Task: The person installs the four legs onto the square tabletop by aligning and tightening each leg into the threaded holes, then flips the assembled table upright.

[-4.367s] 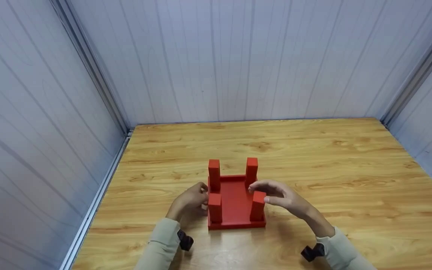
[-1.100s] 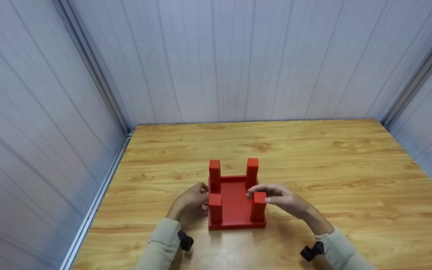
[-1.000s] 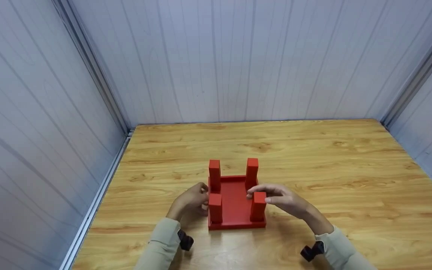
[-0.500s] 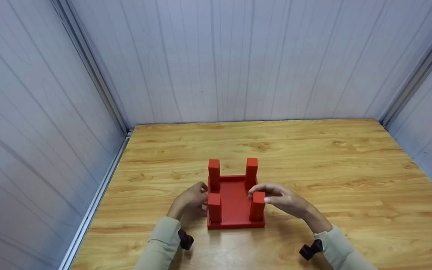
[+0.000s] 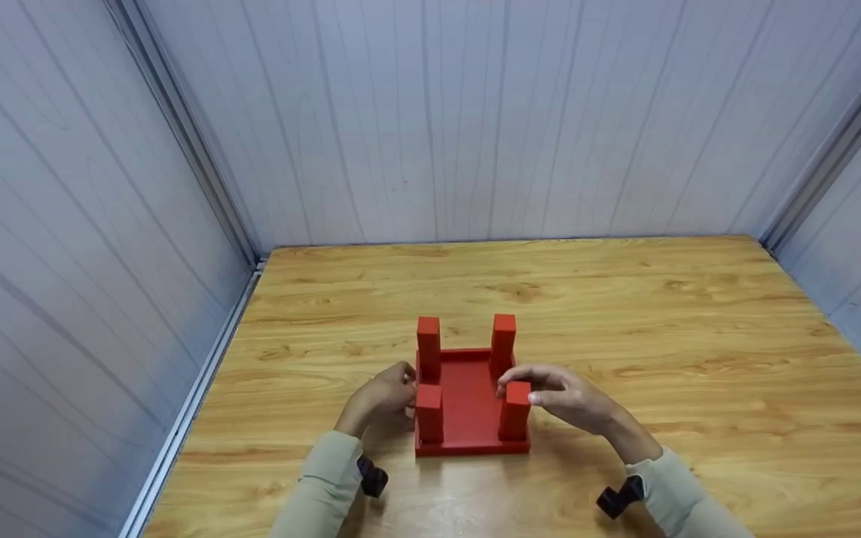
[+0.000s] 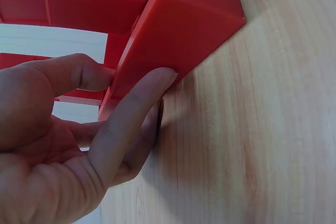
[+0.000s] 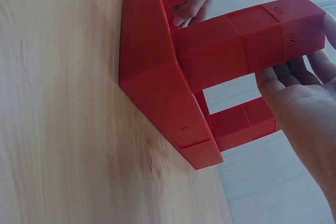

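Note:
A red plastic base (image 5: 468,407) with a low rim lies on the table, a square post rising from each corner, like a small table turned legs up. My left hand (image 5: 380,394) grips the left side of the base; in the left wrist view a fingertip meets the rim's edge and another digit lies along the outer wall (image 6: 173,35). My right hand (image 5: 572,403) holds the near right post (image 5: 514,415) close to its top, thumb on one side and fingers round the far side. Small raised marks show on that post (image 7: 257,38) in the right wrist view.
The base rests on a wood-grain table (image 5: 625,314) near its front. A pale panelled wall (image 5: 460,119) stands behind, with side walls at left and right. Beige sleeves (image 5: 318,482) and black wrist cameras (image 5: 621,497) flank the work.

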Demonstrator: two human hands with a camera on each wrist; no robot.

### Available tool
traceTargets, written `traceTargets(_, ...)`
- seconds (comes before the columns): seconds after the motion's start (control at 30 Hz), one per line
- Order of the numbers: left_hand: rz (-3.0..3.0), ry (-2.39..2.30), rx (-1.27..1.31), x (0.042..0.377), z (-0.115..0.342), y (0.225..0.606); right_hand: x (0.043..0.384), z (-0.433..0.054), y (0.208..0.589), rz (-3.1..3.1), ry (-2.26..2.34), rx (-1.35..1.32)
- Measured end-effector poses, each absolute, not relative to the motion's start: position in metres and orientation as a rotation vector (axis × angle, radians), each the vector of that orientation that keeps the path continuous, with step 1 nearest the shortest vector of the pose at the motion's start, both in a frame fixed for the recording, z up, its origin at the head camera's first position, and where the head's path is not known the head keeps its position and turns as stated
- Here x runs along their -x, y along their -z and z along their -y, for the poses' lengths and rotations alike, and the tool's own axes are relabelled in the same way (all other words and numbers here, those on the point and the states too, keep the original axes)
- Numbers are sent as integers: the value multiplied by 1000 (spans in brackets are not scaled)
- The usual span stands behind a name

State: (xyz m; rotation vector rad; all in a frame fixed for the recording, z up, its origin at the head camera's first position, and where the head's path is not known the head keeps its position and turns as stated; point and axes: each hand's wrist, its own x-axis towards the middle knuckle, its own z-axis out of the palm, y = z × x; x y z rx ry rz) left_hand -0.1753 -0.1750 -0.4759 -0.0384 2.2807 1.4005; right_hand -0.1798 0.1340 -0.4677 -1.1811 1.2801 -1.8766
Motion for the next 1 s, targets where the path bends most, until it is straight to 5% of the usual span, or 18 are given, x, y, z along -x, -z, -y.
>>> traceTargets(1.0, -2205, -1480, 78, 176, 177, 478, 178, -134, 466, -1299, 1873, 1162)
